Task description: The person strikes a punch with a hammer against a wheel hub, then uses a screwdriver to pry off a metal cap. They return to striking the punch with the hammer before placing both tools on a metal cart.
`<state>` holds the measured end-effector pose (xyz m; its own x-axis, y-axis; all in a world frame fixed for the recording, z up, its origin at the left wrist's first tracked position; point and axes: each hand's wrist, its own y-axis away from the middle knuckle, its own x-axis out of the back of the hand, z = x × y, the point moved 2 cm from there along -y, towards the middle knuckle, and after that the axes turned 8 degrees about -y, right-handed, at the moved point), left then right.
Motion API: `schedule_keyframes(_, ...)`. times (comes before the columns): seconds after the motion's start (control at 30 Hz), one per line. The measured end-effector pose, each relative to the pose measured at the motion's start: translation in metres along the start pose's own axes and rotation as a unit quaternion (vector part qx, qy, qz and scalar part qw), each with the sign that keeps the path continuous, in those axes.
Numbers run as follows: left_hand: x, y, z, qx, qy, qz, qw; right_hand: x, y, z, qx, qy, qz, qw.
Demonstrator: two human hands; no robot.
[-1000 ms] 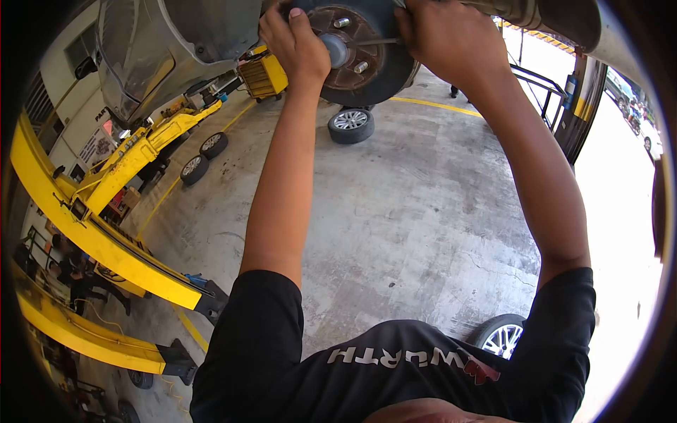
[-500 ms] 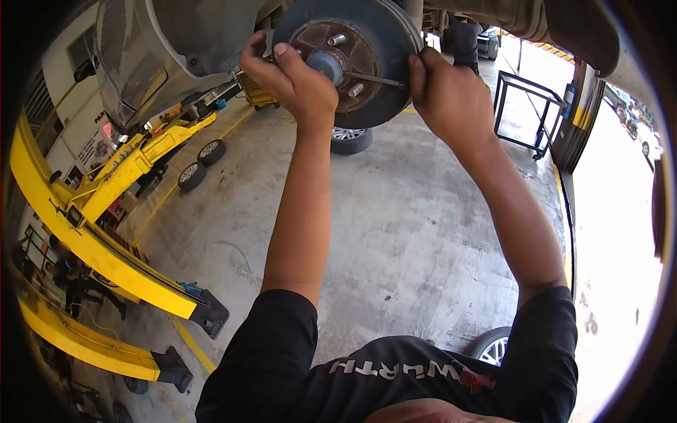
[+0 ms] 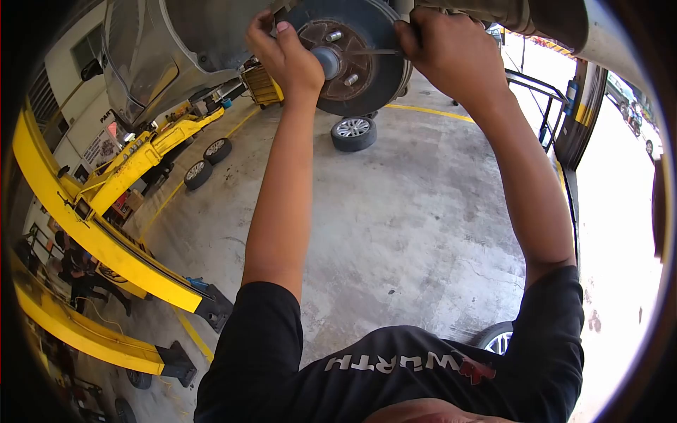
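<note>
Working well here probably means guiding the rod [image 3: 370,51] slowly and flat across the disc [image 3: 384,76], pressing lightly and steering between the studs at about 12 [image 3: 334,35] and 4 o'clock [image 3: 351,80] of the hub [image 3: 326,63], rather than scraping over the threads. Also probably helped by steadying with the left hand [image 3: 300,67], pushing evenly from the right hand [image 3: 458,60] and watching for a slip toward the opposite fingers. Gripping the rod in the right hand, at the disc's 3 o'clock edge, with fingers closed. Curling the left fingers at the 9 to 10 o'clock side, near a dark part [image 3: 285,7], with thumb raised; not showing clearly whether gripping or only touching it. Crossing the disc near 12 o'clock of the view, in front of the face, with the rod: pointing toward 9 o'clock at the free end, ending just beside the hub's 2 o'clock side, and running lengthwise almost level, from 3 to 9 o'clock. Facing the camera with the disc, and lying farther off on the floor [image 3: 395,211], toward 6 o'clock from there, a wheel [image 3: 354,132].
</note>
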<state>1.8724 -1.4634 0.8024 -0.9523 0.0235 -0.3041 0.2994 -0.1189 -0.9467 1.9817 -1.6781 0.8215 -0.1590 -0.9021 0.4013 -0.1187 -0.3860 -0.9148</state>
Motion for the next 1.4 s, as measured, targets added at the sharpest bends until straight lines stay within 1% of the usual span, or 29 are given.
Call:
schedule_keyframes(0.03, -0.002, 0.006, -0.007, 0.005, -0.047, -0.016, 0.999, 0.003, -0.003, -0.003, -0.004, 0.002, -0.013, 1.000)
schedule_keyframes(0.07, -0.005, 0.007, -0.013, 0.013, -0.053, -0.046, 0.997, -0.017, -0.002, 0.007, 0.034, 0.038, -0.003, 0.999)
schedule_keyframes(0.17, -0.003, 0.002, 0.008, 0.100, -0.067, -0.058, 0.991, -0.022, -0.003, 0.001, 0.042, 0.041, -0.032, 0.998)
schedule_keyframes(0.27, -0.003, 0.005, 0.004, 0.053, -0.109, -0.059, 0.991, 0.003, -0.011, -0.020, -0.023, 0.056, -0.095, 0.994)
schedule_keyframes(0.37, -0.002, 0.006, 0.003, 0.058, -0.101, -0.066, 0.991, 0.007, -0.011, -0.029, -0.007, 0.059, -0.104, 0.993)
schedule_keyframes(0.47, -0.003, 0.006, 0.002, 0.068, -0.084, -0.059, 0.992, 0.007, -0.004, -0.041, 0.016, 0.118, -0.121, 0.985)
schedule_keyframes(0.57, -0.005, 0.007, -0.001, 0.066, -0.051, -0.051, 0.995, -0.027, -0.001, -0.007, 0.018, 0.052, -0.005, 0.998)
schedule_keyframes(0.67, -0.004, 0.008, 0.006, 0.075, 0.009, -0.057, 0.996, -0.058, 0.010, 0.018, -0.010, -0.012, -0.012, 1.000)
schedule_keyframes(0.77, -0.005, 0.005, 0.000, 0.052, -0.002, -0.052, 0.997, -0.067, 0.006, 0.017, 0.014, -0.011, 0.031, 0.999)
schedule_keyframes(0.87, 0.000, 0.007, 0.005, 0.073, -0.011, -0.061, 0.995, -0.066, 0.007, 0.018, 0.001, -0.011, 0.019, 1.000)
schedule_keyframes(0.9, 0.004, 0.007, 0.004, 0.065, -0.017, -0.057, 0.996, -0.065, 0.007, 0.017, -0.002, -0.011, 0.016, 1.000)
schedule_keyframes(0.97, 0.013, 0.009, -0.002, 0.049, -0.028, -0.050, 0.997, -0.057, 0.006, 0.017, -0.041, -0.052, -0.025, 0.997)
schedule_keyframes(1.0, 0.020, 0.015, 0.001, 0.030, -0.051, -0.086, 0.995, -0.053, 0.007, 0.019, -0.062, -0.072, -0.046, 0.994)
schedule_keyframes(1.07, 0.038, 0.029, 0.011, -0.009, -0.097, -0.160, 0.982, -0.049, 0.019, 0.038, -0.097, -0.114, -0.029, 0.988)
schedule_keyframes(1.1, 0.042, 0.033, 0.017, -0.061, -0.160, -0.171, 0.970, -0.047, 0.027, 0.047, -0.112, -0.135, -0.023, 0.984)
schedule_keyframes(1.17, 0.049, 0.042, 0.028, -0.151, -0.294, -0.189, 0.925, -0.035, 0.065, 0.055, -0.209, -0.270, -0.031, 0.939)
schedule_keyframes(1.2, 0.053, 0.040, 0.030, -0.117, -0.276, -0.203, 0.932, -0.038, 0.090, 0.061, -0.242, -0.284, -0.045, 0.927)
schedule_keyframes(1.23, 0.056, 0.036, 0.031, -0.121, -0.292, -0.227, 0.921, -0.042, 0.121, 0.065, -0.274, -0.302, -0.081, 0.910)
schedule_keyframes(1.27, 0.058, 0.030, 0.030, -0.125, -0.308, -0.251, 0.909, -0.050, 0.154, 0.070, -0.283, -0.302, -0.121, 0.902)
schedule_keyframes(1.3, 0.060, 0.025, 0.030, -0.128, -0.323, -0.276, 0.896, -0.065, 0.196, 0.080, -0.312, -0.295, -0.162, 0.888)
schedule_keyframes(1.33, 0.061, 0.021, 0.034, -0.143, -0.349, -0.260, 0.889, -0.084, 0.243, 0.092, -0.358, -0.287, -0.216, 0.862)
schedule_keyframes(1.37, 0.063, 0.018, 0.036, -0.144, -0.360, -0.276, 0.879, -0.105, 0.304, 0.111, -0.385, -0.283, -0.253, 0.841)
schedule_keyframes(1.4, 0.063, 0.014, 0.039, -0.147, -0.368, -0.292, 0.871, -0.123, 0.370, 0.129, -0.409, -0.240, -0.287, 0.832)
